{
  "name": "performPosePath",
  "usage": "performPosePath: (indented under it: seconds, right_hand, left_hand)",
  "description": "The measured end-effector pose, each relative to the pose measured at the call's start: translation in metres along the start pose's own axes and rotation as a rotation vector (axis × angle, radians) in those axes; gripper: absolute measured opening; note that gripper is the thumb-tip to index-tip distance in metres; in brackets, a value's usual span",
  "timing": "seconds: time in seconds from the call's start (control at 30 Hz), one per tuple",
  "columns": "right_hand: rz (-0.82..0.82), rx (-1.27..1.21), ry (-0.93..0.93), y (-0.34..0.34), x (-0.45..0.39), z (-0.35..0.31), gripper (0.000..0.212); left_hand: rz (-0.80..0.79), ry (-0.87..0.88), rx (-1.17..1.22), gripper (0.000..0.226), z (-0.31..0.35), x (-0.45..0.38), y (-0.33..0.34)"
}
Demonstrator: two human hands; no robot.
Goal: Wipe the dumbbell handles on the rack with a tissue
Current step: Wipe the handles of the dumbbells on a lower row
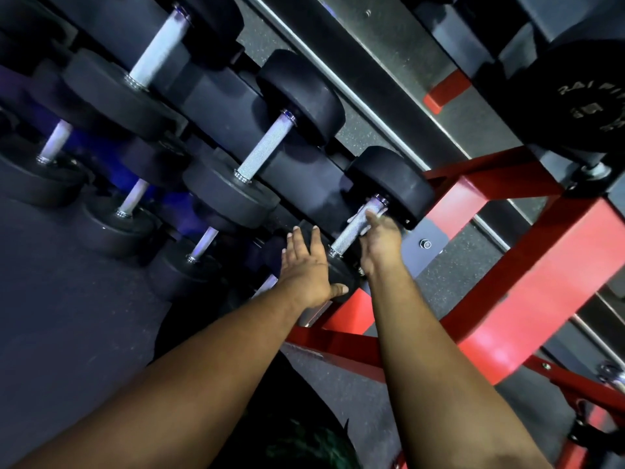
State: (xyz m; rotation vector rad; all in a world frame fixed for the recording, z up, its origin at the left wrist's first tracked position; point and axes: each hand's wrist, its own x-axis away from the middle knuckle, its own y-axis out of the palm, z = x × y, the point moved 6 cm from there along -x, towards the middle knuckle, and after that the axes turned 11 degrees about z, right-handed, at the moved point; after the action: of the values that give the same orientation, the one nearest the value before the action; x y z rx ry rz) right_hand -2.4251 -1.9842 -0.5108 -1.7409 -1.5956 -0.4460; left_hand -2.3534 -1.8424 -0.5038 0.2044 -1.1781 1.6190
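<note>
Handle [355, 228]: stiff, knurled; your right hand [380, 242] wraps it, tissue [357, 216] pinched under curled fingers.
Left hand [304, 265]: fingers straight, steadying beside handle.

A dark speckled rubber floor [453, 282] lay under red steel frame beams [527, 286], dimly lit.

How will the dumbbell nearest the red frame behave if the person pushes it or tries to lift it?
The dumbbell probably feels heavy for its size: its black ends are thick and solid-looking. Its round ends could roll, though it sits cradled on the rack. The knurled metal handle, under the right hand, likely resists slipping.
</note>
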Motion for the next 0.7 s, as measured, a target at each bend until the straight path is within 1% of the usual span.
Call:
performPosePath:
  seconds: [0.07, 0.13, 0.2, 0.27, 0.3, 0.37, 0.43, 0.47, 0.5, 0.53, 0.6, 0.63, 0.67, 0.7]
  right_hand:
    - [-0.076, 0.176, 0.005, -0.006, 0.02, 0.022, 0.013]
    - [-0.123, 0.233, 0.026, -0.012, 0.024, 0.032, 0.023]
    - [-0.065, 0.151, -0.032, -0.011, 0.016, 0.014, 0.031]
    - [0.036, 0.039, -0.118, -0.008, 0.002, -0.006, 0.032]
    - [0.068, 0.037, -0.156, -0.008, -0.001, -0.01, 0.032]
    - [0.06, 0.149, -0.22, -0.008, 0.006, -0.001, 0.033]
    - [-0.011, 0.3, -0.275, -0.016, 0.019, 0.021, 0.037]
    - [0.0, 0.428, -0.337, -0.021, 0.024, 0.025, 0.04]
    - [0.048, 0.558, -0.408, -0.027, 0.028, 0.023, 0.041]
    - [0.107, 0.634, -0.485, -0.03, 0.031, 0.015, 0.041]
    - [0.18, 0.686, -0.723, -0.028, 0.038, -0.017, 0.043]
    - [0.167, 0.75, -0.836, -0.023, 0.039, -0.032, 0.047]
    - [0.113, 0.883, -0.928, -0.016, 0.037, -0.04, 0.054]
    - [0.03, 1.081, -1.011, -0.008, 0.036, -0.041, 0.059]
  left_hand:
    - [0.011, 0.005, 0.006, 0.137, 0.001, 0.0, -0.001]
    - [0.008, 0.008, 0.011, 0.137, -0.001, 0.001, 0.0]
    - [0.003, 0.009, 0.012, 0.137, -0.002, 0.0, 0.001]
    - [0.005, 0.009, 0.01, 0.137, -0.001, 0.0, 0.001]
    - [0.001, 0.01, 0.012, 0.137, -0.001, 0.0, 0.001]
    - [0.002, 0.011, 0.023, 0.137, -0.001, -0.001, 0.0]
    - [0.004, 0.011, 0.017, 0.137, 0.0, 0.0, -0.001]
    - [0.004, 0.01, 0.011, 0.136, 0.0, 0.001, -0.001]
    - [0.002, 0.012, 0.005, 0.136, 0.0, 0.001, -0.001]
    - [-0.001, 0.014, 0.002, 0.136, 0.0, 0.001, -0.001]
    - [-0.001, 0.014, 0.008, 0.137, 0.0, 0.002, -0.001]
    - [0.007, 0.012, 0.015, 0.137, 0.0, 0.002, -0.001]
    - [0.01, 0.01, 0.021, 0.137, 0.0, 0.002, -0.002]
    - [0.007, 0.011, 0.025, 0.137, 0.0, 0.002, -0.002]
